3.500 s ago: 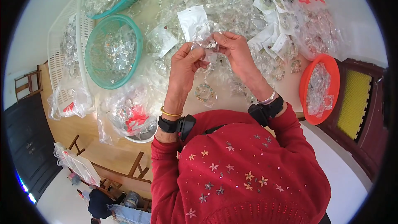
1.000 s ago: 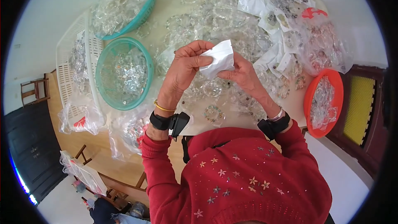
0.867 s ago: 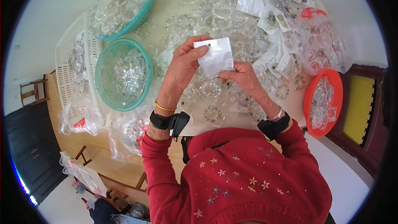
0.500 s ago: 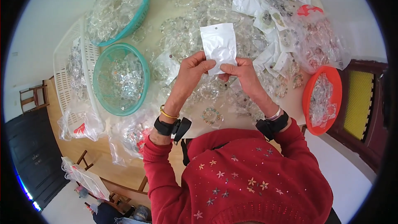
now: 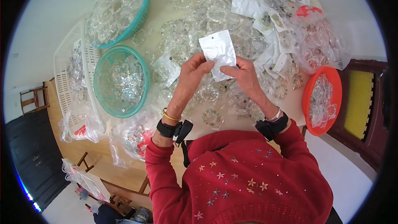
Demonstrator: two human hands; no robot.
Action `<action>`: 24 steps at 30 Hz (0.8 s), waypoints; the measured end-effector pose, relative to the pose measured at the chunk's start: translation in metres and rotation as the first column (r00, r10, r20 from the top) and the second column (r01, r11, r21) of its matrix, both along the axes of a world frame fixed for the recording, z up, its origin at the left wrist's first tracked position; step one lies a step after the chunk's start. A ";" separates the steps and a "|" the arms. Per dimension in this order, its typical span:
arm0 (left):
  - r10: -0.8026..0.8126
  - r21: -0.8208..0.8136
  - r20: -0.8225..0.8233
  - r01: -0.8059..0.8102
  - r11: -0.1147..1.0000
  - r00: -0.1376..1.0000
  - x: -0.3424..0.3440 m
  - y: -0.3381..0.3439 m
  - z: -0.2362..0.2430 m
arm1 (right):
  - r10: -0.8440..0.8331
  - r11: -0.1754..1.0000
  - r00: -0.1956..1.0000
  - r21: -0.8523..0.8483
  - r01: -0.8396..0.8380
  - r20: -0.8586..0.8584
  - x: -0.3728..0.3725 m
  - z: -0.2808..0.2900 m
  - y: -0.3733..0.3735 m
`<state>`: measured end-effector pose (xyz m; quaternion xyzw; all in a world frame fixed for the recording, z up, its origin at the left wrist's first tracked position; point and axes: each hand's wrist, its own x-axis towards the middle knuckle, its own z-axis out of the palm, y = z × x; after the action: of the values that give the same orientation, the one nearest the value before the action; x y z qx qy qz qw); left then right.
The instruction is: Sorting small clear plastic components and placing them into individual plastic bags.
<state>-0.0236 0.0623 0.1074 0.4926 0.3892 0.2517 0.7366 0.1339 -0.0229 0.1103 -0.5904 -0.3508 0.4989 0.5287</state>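
Observation:
My left hand [image 5: 197,69] and my right hand [image 5: 241,74] both pinch a white, crinkled pouch [image 5: 217,49] by its lower part, thumbs on the face toward me. The pouch has a small hole near its top edge and leans slightly left. Beneath and beyond my hands lies a wide spread of beaded bracelets in clear bags [image 5: 197,23], with white pouches [image 5: 244,4] among them at the upper right. A bagged bracelet of multicoloured beads [image 5: 211,117] lies below my hands, near the table's front edge.
Teal baskets [image 5: 145,0] [image 5: 100,67] and a white basket [image 5: 62,56] of bagged items stand left, above a plastic sack [image 5: 128,137]. A pink-filled bag [image 5: 319,47] and red tray [image 5: 306,99] are right. A person [image 5: 105,215] is at lower left, beside wooden furniture [image 5: 85,161].
The clear packet held at first is no longer in my hands; the white pouch is. It has turned from crumpled and slanted to flatter and upright, then dipped slightly and leaned left.

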 end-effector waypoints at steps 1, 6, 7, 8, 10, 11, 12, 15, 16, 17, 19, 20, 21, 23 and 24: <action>0.042 0.006 0.054 -0.042 0.999 0.998 0.000 0.003 0.002 | 0.002 1.000 1.000 0.000 -0.002 0.001 0.001 0.001 -0.001; 0.192 0.014 0.118 -0.195 0.981 0.974 0.000 0.014 0.020 | 0.265 0.956 0.961 -0.150 -0.252 0.074 0.006 0.003 -0.004; 0.195 0.014 0.117 -0.197 0.980 0.974 -0.003 0.017 0.019 | 0.327 0.930 0.940 -0.209 -0.303 0.096 0.005 0.003 -0.004; 0.083 0.034 0.062 -0.085 0.996 0.995 -0.008 0.021 0.019 | 0.389 0.898 0.914 -0.269 -0.349 0.114 0.005 0.003 -0.004; -0.142 0.053 -0.055 0.145 0.988 0.988 -0.015 0.027 0.018 | 0.368 0.908 0.927 -0.239 -0.343 0.071 0.002 0.002 -0.005; -0.141 0.052 -0.057 0.144 0.988 0.988 -0.015 0.027 0.017 | 0.346 0.919 0.938 -0.210 -0.333 0.028 0.001 0.001 -0.005; -0.123 0.037 -0.048 0.125 0.991 0.991 -0.014 0.026 0.014 | 0.320 0.931 0.947 -0.182 -0.317 -0.013 0.000 0.001 -0.006; -0.090 0.006 -0.029 0.090 0.996 0.995 -0.012 0.024 0.009 | 0.308 0.944 0.951 -0.122 -0.305 0.005 -0.001 0.002 -0.004; -0.084 0.016 -0.027 0.084 0.996 0.996 -0.012 0.023 0.008 | 0.303 0.949 0.953 -0.092 -0.301 0.014 -0.001 0.003 -0.004; -0.075 0.027 -0.026 0.076 0.997 0.997 -0.011 0.023 0.007 | 0.303 0.949 0.953 -0.093 -0.301 0.014 0.000 0.003 -0.003; -0.066 0.037 -0.025 0.067 0.997 0.997 -0.009 0.021 0.005 | 0.330 0.937 0.944 -0.124 -0.325 0.021 0.000 0.003 -0.001; -0.066 0.049 -0.028 0.067 0.997 0.997 -0.008 0.021 0.004 | 0.344 0.931 0.938 -0.140 -0.338 0.024 0.000 0.003 -0.001; -0.065 0.060 -0.032 0.067 0.996 0.997 -0.007 0.020 0.002 | 0.345 0.930 0.938 -0.140 -0.339 0.024 0.000 0.004 0.000; -0.066 0.071 -0.035 0.068 0.995 0.997 -0.005 0.019 0.002 | 0.323 0.938 0.946 -0.137 -0.318 0.016 -0.003 0.009 0.001; -0.040 0.054 -0.038 0.042 0.998 0.998 -0.005 0.019 0.003 | 0.312 0.942 0.950 -0.136 -0.307 0.011 -0.004 0.010 0.001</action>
<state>-0.0286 0.0809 0.1108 0.5253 0.3853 0.2380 0.7204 0.1301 -0.0219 0.1206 -0.5698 -0.4139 0.5882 0.3977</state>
